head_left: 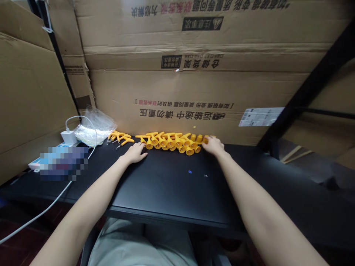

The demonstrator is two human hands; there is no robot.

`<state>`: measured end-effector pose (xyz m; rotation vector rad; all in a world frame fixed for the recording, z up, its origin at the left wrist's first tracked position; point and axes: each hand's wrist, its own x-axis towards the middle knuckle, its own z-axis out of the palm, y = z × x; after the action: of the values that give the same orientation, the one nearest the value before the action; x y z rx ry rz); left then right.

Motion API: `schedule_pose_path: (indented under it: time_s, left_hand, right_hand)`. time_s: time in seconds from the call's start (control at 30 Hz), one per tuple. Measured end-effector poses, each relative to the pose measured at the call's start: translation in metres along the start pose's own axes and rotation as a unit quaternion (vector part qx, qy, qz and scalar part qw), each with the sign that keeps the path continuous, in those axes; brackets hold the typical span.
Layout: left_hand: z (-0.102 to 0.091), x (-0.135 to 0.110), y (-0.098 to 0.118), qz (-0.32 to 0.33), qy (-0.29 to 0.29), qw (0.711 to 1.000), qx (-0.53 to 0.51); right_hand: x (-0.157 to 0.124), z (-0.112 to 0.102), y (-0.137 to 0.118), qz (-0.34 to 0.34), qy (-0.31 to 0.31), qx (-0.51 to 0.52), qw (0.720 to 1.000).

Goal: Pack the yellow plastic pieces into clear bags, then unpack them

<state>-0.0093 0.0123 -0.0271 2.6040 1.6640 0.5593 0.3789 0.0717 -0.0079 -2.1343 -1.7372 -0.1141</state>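
At the far left we see a white charger [68, 137] on the black desk [166, 192], and its cable [55, 201] runs down over the front edge. Just behind the charger lies a clear bag [94, 128], against the cardboard boxes [194, 85] that close the back of the desk. Right of the bag there is a small group [119, 137] of yellow plastic pieces, a little apart from the rest. Then comes the left hand [135, 152]: it lies flat on the desk, palm down, with the fingers stretched out and nothing in it, and its fingertips are just beside the left end of the row [172, 142]. This row of yellow pieces lies along the back of the desk, close to the boxes, between our two hands. The right hand [213, 146] touches the right end of the row with bent fingers; we cannot tell if it grips a piece. Further right a white label [260, 116] sticks on a box, and a black beam [310, 88] goes up at a slant.
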Motion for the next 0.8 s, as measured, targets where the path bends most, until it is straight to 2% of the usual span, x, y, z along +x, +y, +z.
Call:
schedule_pose_path:
  time_s: [0.17,0.37,0.47,0.6,0.7,0.8]
  left_hand:
    - [0.001,-0.001,-0.001,0.004,0.014,1.0,-0.003]
    - [-0.013,0.0,0.004,0.002,0.054,0.998,-0.011]
    - [-0.021,0.0,0.0,-0.07,0.11,0.991,0.014]
    - [-0.021,-0.002,-0.021,-0.191,0.165,0.966,0.062]
    - [-0.015,-0.004,-0.039,-0.248,0.128,0.958,0.061]
    - [-0.01,-0.004,-0.047,-0.26,0.08,0.961,0.049]
  right_hand:
    - [-0.007,0.03,0.014,-0.002,-0.001,0.038,0.999]
    - [-0.021,0.035,0.013,0.006,0.008,0.068,0.998]
    - [-0.027,0.03,0.01,0.009,0.009,0.068,0.998]
    - [-0.028,0.029,0.009,0.016,0.01,0.07,0.997]
    - [-0.023,0.033,0.01,0.022,-0.018,0.053,0.998]
    - [-0.019,0.037,0.011,0.001,-0.049,0.024,0.999]
